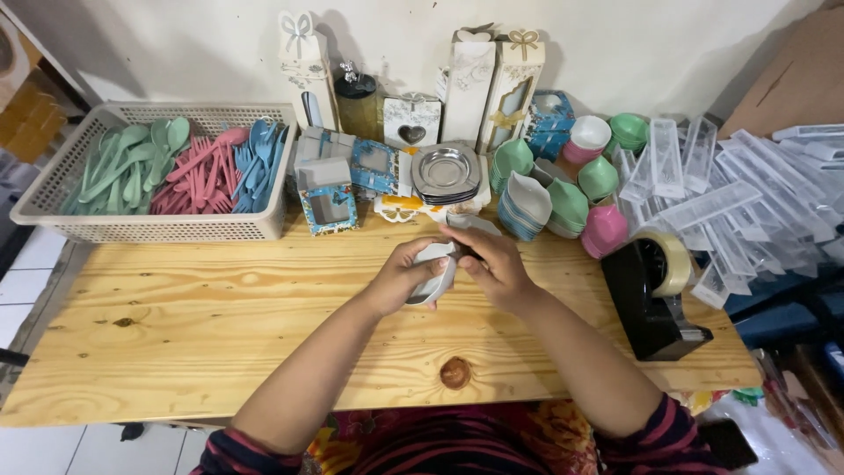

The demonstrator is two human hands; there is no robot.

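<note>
Both my hands meet over the middle of the wooden table (pixel 220 308). My left hand (pixel 400 277) cups a small white bowl (pixel 435 273) from the left. My right hand (pixel 492 264) grips the same bowl from the right, its fingers over the rim. The bowl is tilted and partly hidden by my fingers. Just behind my hands stands a stack of small metal plates (pixel 446 171).
A beige basket (pixel 158 224) at back left holds green, pink and blue plastic spoons and forks. Gift boxes (pixel 492 84) line the wall. Stacks of coloured small bowls (pixel 571 202) sit at back right, beside clear plastic boxes (pixel 747 193). A black tape dispenser (pixel 655 295) stands at right.
</note>
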